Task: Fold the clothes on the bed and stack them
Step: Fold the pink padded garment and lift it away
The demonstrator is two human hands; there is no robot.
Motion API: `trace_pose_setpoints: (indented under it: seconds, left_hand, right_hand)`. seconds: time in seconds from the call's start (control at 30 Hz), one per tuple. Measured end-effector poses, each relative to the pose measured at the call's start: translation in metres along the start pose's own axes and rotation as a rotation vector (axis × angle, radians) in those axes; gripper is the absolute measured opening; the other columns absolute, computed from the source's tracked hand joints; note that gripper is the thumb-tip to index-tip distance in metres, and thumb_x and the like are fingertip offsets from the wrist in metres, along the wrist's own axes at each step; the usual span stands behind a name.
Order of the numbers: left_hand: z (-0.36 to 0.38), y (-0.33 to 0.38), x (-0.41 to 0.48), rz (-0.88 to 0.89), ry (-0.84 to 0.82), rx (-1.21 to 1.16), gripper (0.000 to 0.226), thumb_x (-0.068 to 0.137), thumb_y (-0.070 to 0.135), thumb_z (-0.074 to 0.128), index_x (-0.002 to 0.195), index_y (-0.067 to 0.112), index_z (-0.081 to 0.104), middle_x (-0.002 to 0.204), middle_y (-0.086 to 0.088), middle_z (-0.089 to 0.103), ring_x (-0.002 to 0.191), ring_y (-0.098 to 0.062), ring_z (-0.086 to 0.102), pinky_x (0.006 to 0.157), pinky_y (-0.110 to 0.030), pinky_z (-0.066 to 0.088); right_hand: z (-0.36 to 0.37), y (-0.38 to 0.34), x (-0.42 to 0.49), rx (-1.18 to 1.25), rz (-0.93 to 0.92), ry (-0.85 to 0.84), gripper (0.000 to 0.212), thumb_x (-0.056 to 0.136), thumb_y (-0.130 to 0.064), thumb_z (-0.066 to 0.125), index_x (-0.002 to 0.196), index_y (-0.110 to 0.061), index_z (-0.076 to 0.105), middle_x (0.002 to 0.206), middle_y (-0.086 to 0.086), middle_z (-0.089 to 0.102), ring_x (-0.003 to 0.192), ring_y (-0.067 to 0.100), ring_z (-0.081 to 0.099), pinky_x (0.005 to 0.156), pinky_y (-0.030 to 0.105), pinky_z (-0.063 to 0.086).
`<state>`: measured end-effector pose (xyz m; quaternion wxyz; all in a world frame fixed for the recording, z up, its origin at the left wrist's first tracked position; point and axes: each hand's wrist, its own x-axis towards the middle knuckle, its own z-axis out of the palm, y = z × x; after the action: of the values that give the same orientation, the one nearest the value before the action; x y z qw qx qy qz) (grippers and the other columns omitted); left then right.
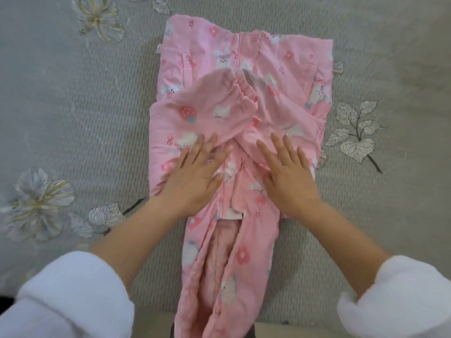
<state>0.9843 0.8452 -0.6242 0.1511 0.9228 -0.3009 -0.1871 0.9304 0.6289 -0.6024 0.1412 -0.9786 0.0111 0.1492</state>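
White cuffs (pixel 61 296) lead to the left hand (pixel 195 176) and right hand (pixel 290 181), both flat with fingers straight and spread, gripping nothing, pressing the middle of a pink garment (pixel 280 59) either side of its zip (pixel 242 167). Its arms lie crossed over the chest, but its lower end trails unfolded to the near edge of the bed (pixel 73 118). No stack shows, so this piece looks roughly half folded.

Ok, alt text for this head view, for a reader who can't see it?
A person's left hand and right hand press flat on a pink animal-print garment, its sleeves folded across the zipped front. It lies on a grey floral bedspread.
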Motion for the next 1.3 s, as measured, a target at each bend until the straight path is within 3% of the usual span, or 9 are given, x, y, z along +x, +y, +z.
trace_pose_setpoints:
  seconds: [0.23,0.37,0.5,0.6,0.7,0.87,1.0,1.1,1.3]
  left_hand:
    - [0.028,-0.008,-0.164,0.156,-0.068,0.303,0.093,0.061,-0.002,0.035,0.151,0.012,0.015,0.155,-0.016,0.024,0.144,-0.029,0.020,0.115,-0.042,0.019]
    - [0.035,-0.005,-0.163,0.216,-0.087,0.377,0.082,0.072,0.001,0.032,0.151,0.014,0.013,0.154,-0.013,0.026,0.141,-0.030,0.028,0.114,-0.043,0.026]
    - [0.022,0.018,-0.134,0.261,-0.170,0.331,0.068,0.071,0.014,0.053,0.138,0.023,0.050,0.146,-0.010,0.042,0.135,-0.031,0.039,0.105,-0.049,0.037]
    - [0.014,0.033,-0.123,0.231,-0.285,0.229,0.066,0.078,0.022,0.064,0.141,0.020,0.045,0.154,-0.006,0.031,0.144,-0.030,0.018,0.116,-0.044,0.021]
    - [-0.001,0.047,-0.131,0.307,-0.220,-0.052,0.044,0.079,0.012,0.061,0.122,0.003,0.062,0.130,-0.015,0.059,0.122,-0.036,0.054,0.096,-0.054,0.047]
    - [-0.027,0.065,-0.152,0.288,-0.134,-0.338,0.019,0.087,0.031,0.039,0.094,0.020,0.054,0.088,-0.009,0.066,0.078,-0.026,0.060,0.067,-0.034,0.052]
    - [-0.034,0.067,-0.133,-0.092,0.136,-0.631,0.024,0.098,0.040,0.039,0.084,0.027,0.053,0.073,0.017,0.063,0.073,-0.016,0.057,0.063,-0.019,0.044]
    - [-0.033,0.067,-0.097,-0.446,0.257,-0.740,0.031,0.094,0.048,0.041,0.106,0.022,0.052,0.088,0.008,0.062,0.080,-0.017,0.058,0.070,-0.034,0.045]
    - [-0.028,0.082,-0.048,0.055,0.392,-0.061,0.059,0.096,0.036,0.035,0.150,0.026,0.014,0.157,-0.013,0.010,0.147,-0.028,0.002,0.118,-0.045,0.009]
  right_hand:
    - [0.035,0.006,-0.146,-0.303,-0.412,-0.154,0.120,0.052,0.002,0.079,0.151,-0.027,0.017,0.156,0.010,0.022,0.146,0.031,0.011,0.115,0.047,0.013]
    - [0.045,-0.001,-0.143,-0.321,-0.419,-0.210,0.109,0.055,-0.015,0.086,0.148,-0.025,0.029,0.153,0.007,0.032,0.144,0.028,0.025,0.112,0.048,0.015]
    - [0.033,-0.003,-0.119,-0.241,-0.400,-0.265,0.076,0.074,-0.028,0.078,0.142,-0.025,0.045,0.150,0.005,0.041,0.142,0.024,0.028,0.117,0.046,0.003]
    - [0.022,0.007,-0.120,0.113,-0.239,-0.366,0.061,0.092,-0.012,0.056,0.146,-0.032,0.036,0.153,-0.002,0.035,0.145,0.014,0.022,0.117,0.029,0.014]
    - [-0.009,0.013,-0.127,0.355,-0.076,-0.408,0.043,0.088,-0.004,0.056,0.123,-0.027,0.063,0.109,0.004,0.070,0.101,0.020,0.063,0.087,0.037,0.049]
    - [-0.073,0.016,-0.137,0.731,0.009,-0.568,0.047,0.084,0.010,0.053,0.069,-0.033,0.066,0.069,-0.016,0.066,0.062,-0.005,0.057,0.059,0.020,0.046]
    - [-0.085,0.018,-0.116,0.879,0.213,-0.460,0.026,0.089,0.003,0.057,0.075,-0.018,0.063,0.071,0.003,0.063,0.060,-0.004,0.059,0.056,0.012,0.045]
    - [-0.064,0.017,-0.086,0.894,0.438,-0.330,0.012,0.092,-0.022,0.060,0.083,-0.017,0.067,0.078,-0.003,0.069,0.076,0.014,0.061,0.064,0.024,0.045]
    - [-0.036,-0.008,-0.075,0.397,0.108,0.362,0.054,0.088,-0.019,0.043,0.140,-0.013,0.029,0.139,0.018,0.042,0.127,0.037,0.042,0.101,0.050,0.038]
